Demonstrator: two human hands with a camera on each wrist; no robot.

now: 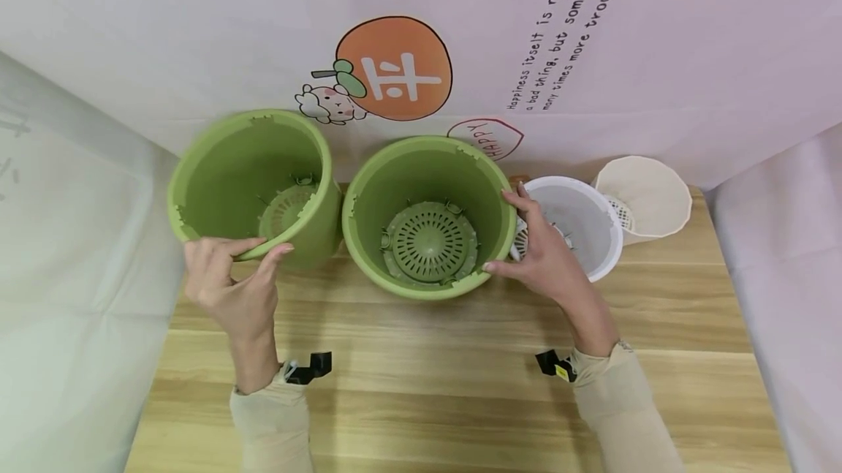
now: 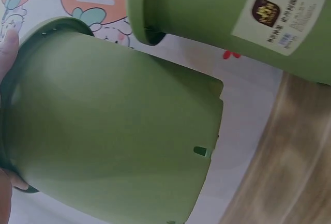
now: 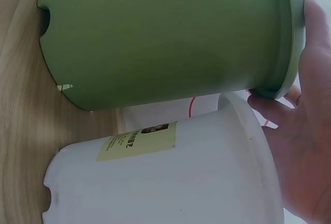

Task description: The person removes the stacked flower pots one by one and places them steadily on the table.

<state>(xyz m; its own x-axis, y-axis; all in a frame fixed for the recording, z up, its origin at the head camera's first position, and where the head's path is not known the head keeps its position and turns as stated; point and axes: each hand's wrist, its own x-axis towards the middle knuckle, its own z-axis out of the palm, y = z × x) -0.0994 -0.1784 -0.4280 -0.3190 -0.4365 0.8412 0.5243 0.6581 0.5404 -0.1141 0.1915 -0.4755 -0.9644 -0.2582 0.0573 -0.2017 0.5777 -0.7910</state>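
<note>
At the left of the head view stands a green plastic flowerpot [image 1: 322,232], and my left hand [image 1: 237,290] grips its near rim between thumb and fingers. That pot [image 2: 114,120] leans in the left wrist view, its base against the white sheet and apart from the wood. A second green flowerpot [image 1: 427,173], with a slotted bottom, is in the middle. My right hand [image 1: 542,254] holds its right rim, thumb at the near side and fingers farther back. In the right wrist view, this second pot [image 3: 165,38] has its base at the tabletop.
A white pot [image 1: 595,232] stands just right of my right hand, with a cream pot [image 1: 651,195] behind it. The wooden tabletop [image 1: 447,385] extends toward me. A printed white sheet [image 1: 250,42] rises behind the row; pale cloth [image 1: 66,254] bounds the left side.
</note>
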